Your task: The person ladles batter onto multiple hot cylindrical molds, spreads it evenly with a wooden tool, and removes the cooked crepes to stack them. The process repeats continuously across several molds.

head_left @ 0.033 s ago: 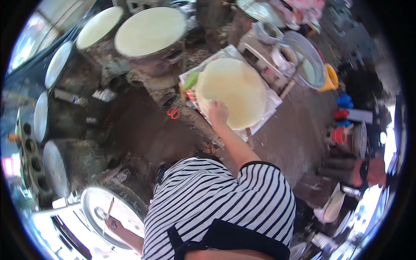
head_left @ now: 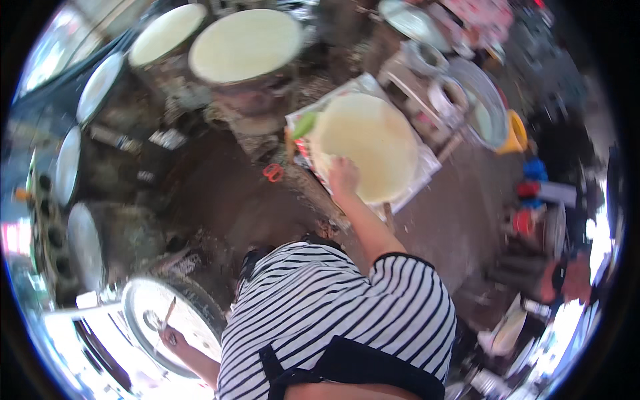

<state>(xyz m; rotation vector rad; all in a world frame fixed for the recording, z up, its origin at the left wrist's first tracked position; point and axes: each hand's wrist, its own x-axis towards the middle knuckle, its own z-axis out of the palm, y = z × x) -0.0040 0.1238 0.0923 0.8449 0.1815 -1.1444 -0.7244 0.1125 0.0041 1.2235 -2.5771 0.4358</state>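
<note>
Our right hand [head_left: 344,175] rests at the near-left edge of the pale round sheet [head_left: 373,143]; whether it pinches, we cannot tell. Our left hand [head_left: 172,337] grips a thin stick [head_left: 171,311] by the round pan [head_left: 148,292], near left. Light fingers, we judge, best spare the sheet, on the far counter [head_left: 425,167], from tearing. Since the earlier frame, our view shifts slightly.

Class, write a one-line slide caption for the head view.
Right hand at the edge of a pale round sheet, left hand holding a slender tool, red-handled scissors nearby.
</note>
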